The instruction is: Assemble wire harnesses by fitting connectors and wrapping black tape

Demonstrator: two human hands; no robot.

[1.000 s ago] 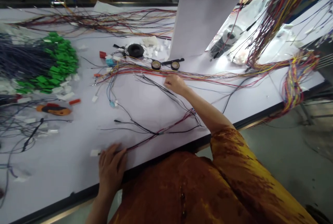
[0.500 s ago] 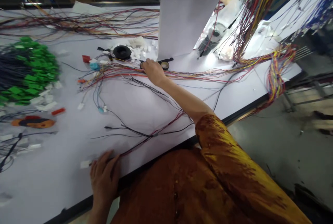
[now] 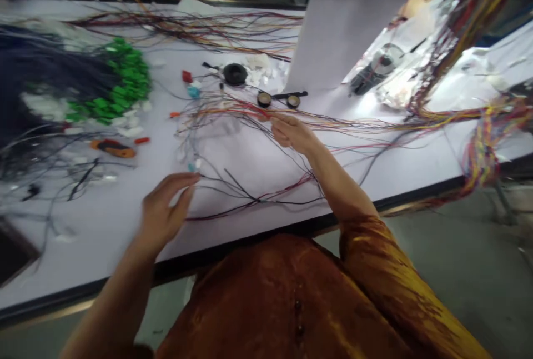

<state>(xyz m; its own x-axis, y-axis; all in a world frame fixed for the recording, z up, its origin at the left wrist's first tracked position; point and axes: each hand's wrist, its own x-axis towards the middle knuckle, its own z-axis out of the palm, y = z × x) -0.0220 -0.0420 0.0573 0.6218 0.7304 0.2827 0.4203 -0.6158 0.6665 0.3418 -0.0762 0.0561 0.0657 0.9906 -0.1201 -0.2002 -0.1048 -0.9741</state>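
My right hand (image 3: 291, 132) is closed in a pinch on the bundle of red and orange wires (image 3: 245, 110), which runs lengthwise across the white table. My left hand (image 3: 169, 203) hovers over the near part of the table, thumb and fingers apart. Its fingertips come close to a small light-blue connector (image 3: 192, 168) on a thin wire; whether they touch is unclear. Between my hands lies a branched dark cable (image 3: 260, 200) with black and dark-red leads. Two small tape rolls (image 3: 264, 99) sit beyond my right hand, beside a narrow black strip (image 3: 287, 95).
Green connectors (image 3: 125, 81) on dark wires are heaped at left, near an orange-and-black cutter (image 3: 113, 148). A black tape roll (image 3: 235, 74) stands by white pieces. An upright white panel (image 3: 337, 20) rises behind. Wire bundles (image 3: 478, 142) hang over the table's right end.
My right hand has left the small tape rolls and come nearer, onto the wire bundle. My left hand has lifted off the cable's end by the near edge and opened. The view has shifted left.
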